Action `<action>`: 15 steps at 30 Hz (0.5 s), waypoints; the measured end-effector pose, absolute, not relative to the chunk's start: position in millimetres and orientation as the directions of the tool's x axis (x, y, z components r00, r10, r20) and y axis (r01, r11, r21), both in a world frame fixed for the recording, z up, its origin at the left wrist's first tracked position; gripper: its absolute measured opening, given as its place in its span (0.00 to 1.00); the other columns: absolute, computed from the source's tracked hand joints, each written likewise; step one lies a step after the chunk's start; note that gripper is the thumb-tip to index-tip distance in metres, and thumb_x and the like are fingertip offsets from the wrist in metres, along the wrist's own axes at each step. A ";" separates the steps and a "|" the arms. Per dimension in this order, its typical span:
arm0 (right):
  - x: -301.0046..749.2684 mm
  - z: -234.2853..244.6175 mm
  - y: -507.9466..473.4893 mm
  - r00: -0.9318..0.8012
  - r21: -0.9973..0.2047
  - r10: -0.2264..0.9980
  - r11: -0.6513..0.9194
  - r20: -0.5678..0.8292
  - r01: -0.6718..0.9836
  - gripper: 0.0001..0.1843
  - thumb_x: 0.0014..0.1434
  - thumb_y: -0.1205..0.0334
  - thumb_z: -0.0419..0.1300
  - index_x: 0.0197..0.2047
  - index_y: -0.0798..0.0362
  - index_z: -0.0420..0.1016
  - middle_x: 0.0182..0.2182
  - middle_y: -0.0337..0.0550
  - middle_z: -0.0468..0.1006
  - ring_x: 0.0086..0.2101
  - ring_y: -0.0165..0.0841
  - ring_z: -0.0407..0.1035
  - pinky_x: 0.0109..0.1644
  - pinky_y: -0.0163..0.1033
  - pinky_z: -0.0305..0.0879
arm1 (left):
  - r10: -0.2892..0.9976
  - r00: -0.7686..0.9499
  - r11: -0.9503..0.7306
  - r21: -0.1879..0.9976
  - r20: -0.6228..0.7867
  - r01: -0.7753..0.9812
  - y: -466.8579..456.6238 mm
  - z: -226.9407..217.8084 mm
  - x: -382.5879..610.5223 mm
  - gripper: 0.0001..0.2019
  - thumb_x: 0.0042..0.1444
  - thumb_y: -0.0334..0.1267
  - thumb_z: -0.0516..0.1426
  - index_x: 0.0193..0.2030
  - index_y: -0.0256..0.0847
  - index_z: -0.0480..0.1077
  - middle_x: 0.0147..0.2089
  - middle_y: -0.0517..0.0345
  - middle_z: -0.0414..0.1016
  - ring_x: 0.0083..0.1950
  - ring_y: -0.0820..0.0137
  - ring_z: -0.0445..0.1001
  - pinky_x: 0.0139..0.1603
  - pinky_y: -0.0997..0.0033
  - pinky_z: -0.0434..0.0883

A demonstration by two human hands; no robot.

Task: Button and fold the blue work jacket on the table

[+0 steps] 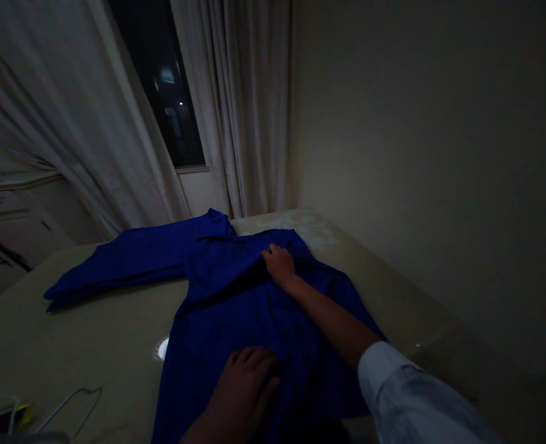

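Note:
A blue garment [236, 327] lies spread over the bed-like surface in front of me. A long, narrow blue piece [134, 256] extends to the left from its far end; I cannot tell if it is a sleeve or a separate folded garment. My right hand [280, 265] is at the upper part of the cloth, its fingers closed on a raised fold. Nearer to me, my left hand [249, 382] rests on the lower part of the cloth, fingers loosely stretched. Its palm side is hidden.
The pale cover [101, 327] runs under the cloth. A bright round spot [162, 349] shows beside the garment. A thin pale cable [74, 394] lies at lower left by a yellow-and-black item [16, 419]. Curtains [249, 111], a wall [416, 142] and a cabinet [28, 222] stand around.

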State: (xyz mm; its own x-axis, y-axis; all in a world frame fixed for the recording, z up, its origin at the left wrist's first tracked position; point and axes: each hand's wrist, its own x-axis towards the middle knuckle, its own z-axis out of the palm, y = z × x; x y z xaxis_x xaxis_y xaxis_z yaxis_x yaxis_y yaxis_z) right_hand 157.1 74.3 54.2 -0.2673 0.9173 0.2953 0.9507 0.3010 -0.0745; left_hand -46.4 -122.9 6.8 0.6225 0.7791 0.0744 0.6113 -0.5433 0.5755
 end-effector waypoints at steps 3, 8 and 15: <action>126.4 67.0 68.6 -0.385 -0.097 0.865 0.435 0.322 0.895 0.17 0.75 0.65 0.47 0.56 0.48 0.76 0.52 0.49 0.75 0.46 0.39 0.72 0.49 0.41 0.67 | 0.922 0.283 -0.388 0.621 0.265 0.681 -72.9 33.7 -57.7 0.20 0.71 0.48 0.50 0.65 0.49 0.69 0.63 0.45 0.75 0.60 0.54 0.77 0.62 0.51 0.74; 92.8 70.4 49.2 -0.599 -0.025 0.714 0.650 0.363 0.760 0.15 0.76 0.63 0.48 0.55 0.50 0.76 0.51 0.49 0.77 0.49 0.40 0.73 0.52 0.42 0.68 | 0.957 0.088 -0.239 0.577 0.276 0.781 15.0 56.8 -85.4 0.26 0.59 0.39 0.61 0.65 0.45 0.69 0.65 0.43 0.73 0.66 0.47 0.72 0.66 0.51 0.69; 168.1 41.4 56.3 -0.394 -0.373 0.868 0.488 0.303 0.789 0.31 0.69 0.47 0.64 0.69 0.49 0.65 0.63 0.50 0.72 0.60 0.42 0.70 0.63 0.44 0.67 | 0.952 -0.176 -0.074 0.744 0.252 0.664 64.6 82.6 -147.5 0.12 0.67 0.43 0.56 0.48 0.39 0.77 0.45 0.54 0.82 0.52 0.54 0.78 0.54 0.58 0.76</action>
